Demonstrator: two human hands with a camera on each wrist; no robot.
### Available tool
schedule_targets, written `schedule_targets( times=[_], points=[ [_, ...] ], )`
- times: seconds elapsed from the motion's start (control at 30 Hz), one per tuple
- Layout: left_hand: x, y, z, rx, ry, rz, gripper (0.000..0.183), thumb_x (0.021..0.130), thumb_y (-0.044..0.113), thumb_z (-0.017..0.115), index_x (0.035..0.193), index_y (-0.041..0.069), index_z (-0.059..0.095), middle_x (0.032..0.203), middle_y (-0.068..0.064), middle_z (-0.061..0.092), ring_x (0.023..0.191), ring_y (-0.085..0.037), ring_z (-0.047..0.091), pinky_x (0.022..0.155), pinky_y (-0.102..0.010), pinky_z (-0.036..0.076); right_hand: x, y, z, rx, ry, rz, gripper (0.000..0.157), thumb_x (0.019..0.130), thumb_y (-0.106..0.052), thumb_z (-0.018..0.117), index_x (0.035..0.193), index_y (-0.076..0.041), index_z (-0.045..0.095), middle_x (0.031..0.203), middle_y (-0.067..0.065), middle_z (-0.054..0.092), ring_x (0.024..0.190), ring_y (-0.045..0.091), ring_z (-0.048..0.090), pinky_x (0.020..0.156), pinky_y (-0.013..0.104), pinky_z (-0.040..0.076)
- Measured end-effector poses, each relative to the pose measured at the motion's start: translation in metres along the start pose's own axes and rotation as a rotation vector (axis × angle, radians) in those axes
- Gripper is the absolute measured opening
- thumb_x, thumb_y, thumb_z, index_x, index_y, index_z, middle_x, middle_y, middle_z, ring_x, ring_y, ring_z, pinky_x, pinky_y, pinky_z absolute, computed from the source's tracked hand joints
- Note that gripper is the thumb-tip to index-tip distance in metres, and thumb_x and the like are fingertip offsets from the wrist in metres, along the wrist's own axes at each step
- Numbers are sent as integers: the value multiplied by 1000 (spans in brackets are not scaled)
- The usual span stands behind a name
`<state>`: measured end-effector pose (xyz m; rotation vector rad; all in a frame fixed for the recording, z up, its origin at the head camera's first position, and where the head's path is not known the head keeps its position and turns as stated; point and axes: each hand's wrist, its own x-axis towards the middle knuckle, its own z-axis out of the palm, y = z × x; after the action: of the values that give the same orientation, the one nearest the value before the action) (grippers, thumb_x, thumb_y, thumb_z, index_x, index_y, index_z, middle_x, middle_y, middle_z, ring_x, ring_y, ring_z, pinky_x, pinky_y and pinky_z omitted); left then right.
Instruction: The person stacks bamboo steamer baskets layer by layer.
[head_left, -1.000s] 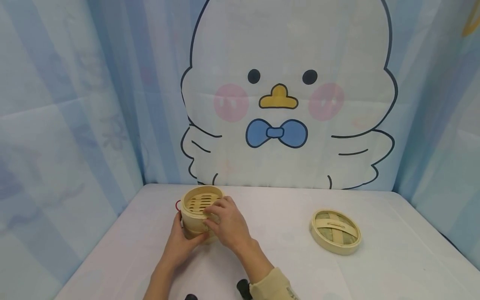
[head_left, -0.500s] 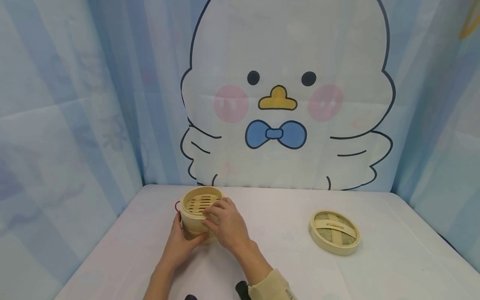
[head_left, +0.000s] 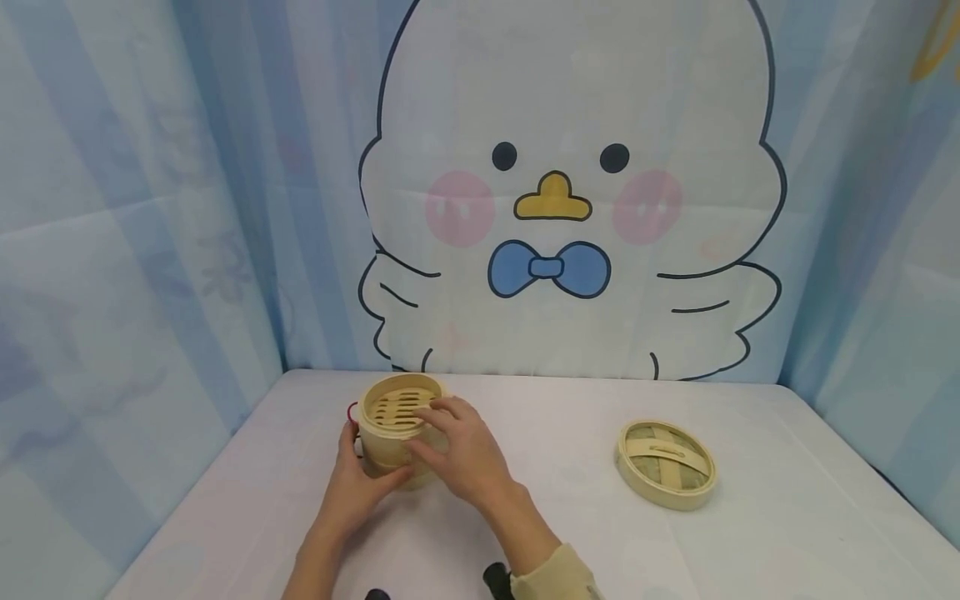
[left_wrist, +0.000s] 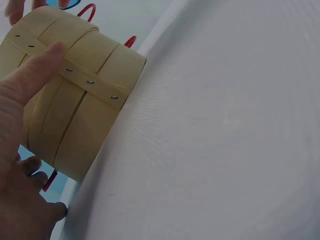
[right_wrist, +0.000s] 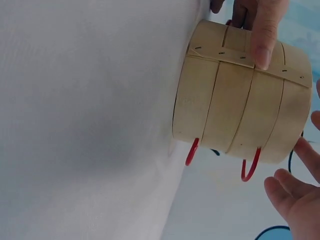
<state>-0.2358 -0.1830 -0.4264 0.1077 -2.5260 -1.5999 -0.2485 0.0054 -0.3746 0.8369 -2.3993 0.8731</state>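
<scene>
The right hand (head_left: 468,454) has just loosened. Half a second ago its fingers were bent close to the rim of the bamboo basket stack (head_left: 384,451); now they are spread a bit wider. Its grip looks let go, with nothing pinched in it. One fingertip is very near the rim, and it is hard to tell if it touches.

The left hand (head_left: 356,487) has not changed much. Its grip is wrapped around the stack, thumb in front and fingers behind. So it looks like the left hand is now holding the stack steady by itself.

The stack sits at the back left of the white tabletop (head_left: 562,450), with its slotted top showing, and it does not seem to have moved. The round lid (head_left: 667,465) lies well apart, on the right side.
</scene>
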Motion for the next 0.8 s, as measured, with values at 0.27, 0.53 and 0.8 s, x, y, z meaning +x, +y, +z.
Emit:
schedule_targets(
  times=[0.27,0.53,0.8],
  points=[
    [-1,3,-4,-36,28,2,137,76,39,90,158,3,-14,164,-28,-1,150,-46,5,117,-63,14,-6,6,-11,91,7,50,49,92,-28,76,135,-8,65,143,17,53,131,35,51,102,50,49],
    [-1,7,-6,-5,59,40,134,77,38,89,160,8,-10,166,-23,-3,150,-45,5,117,-63,15,-11,13,-21,42,-2,103,51,93,-31,75,139,-12,62,148,17,49,135,38,47,104,54,46],
    [1,12,-3,44,94,99,129,77,37,89,161,8,-3,165,-23,6,150,-43,10,117,-64,17,-18,22,-33,4,9,155,54,94,-36,72,142,-13,60,150,15,48,136,37,47,105,56,44]
  ],
)
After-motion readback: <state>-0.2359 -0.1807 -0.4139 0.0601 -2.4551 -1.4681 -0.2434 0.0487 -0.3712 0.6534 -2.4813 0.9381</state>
